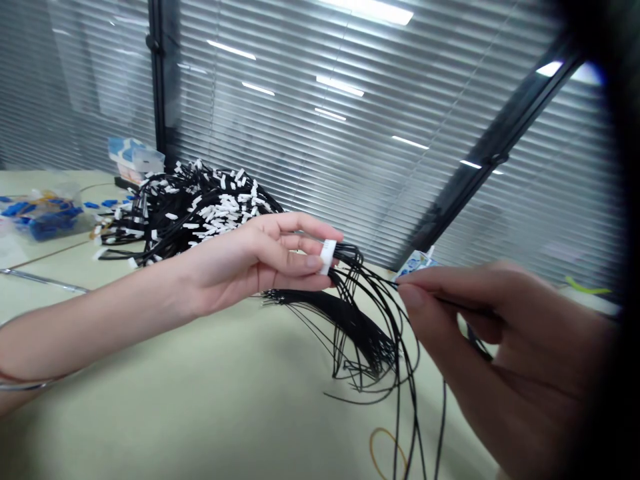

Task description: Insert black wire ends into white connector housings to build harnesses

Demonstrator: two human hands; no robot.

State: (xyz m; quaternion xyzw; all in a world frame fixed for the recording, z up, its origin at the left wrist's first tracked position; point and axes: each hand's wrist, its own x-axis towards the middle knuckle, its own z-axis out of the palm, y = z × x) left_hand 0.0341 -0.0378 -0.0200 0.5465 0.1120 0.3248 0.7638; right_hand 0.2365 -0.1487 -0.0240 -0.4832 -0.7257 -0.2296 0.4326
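So from where I'm standing, the person's left hand (265,257) is stretched out over the table (200,400), palm turned up-ish, with the thumb and fingers closed on a small white connector (327,256) that sits right at the fingertips. A whole fan of thin black wires (370,313) comes out of that connector and droops down to the tabletop, looping around in a loose tangle between the two hands. The right hand (495,340) is close to the camera on the right side, thumb and forefinger pinched tight on one single black wire (400,285) out of that bunch, pulling it off sideways from the rest; the other fingers are curled in and some more wire runs under the palm. The hands are near each other but not touching. Behind the left forearm there's a big heap of the same black cables with white connectors (195,207), piled up near the window blinds (350,133). Further left on the table is a clear bag of blue parts (45,217) and a small blue and white box (133,157) behind it, kinda blurry. A yellow rubber band (387,450) lies on the table near the bottom edge, just under the hanging wires. There's a thin bracelet (25,383) on the left wrist too.
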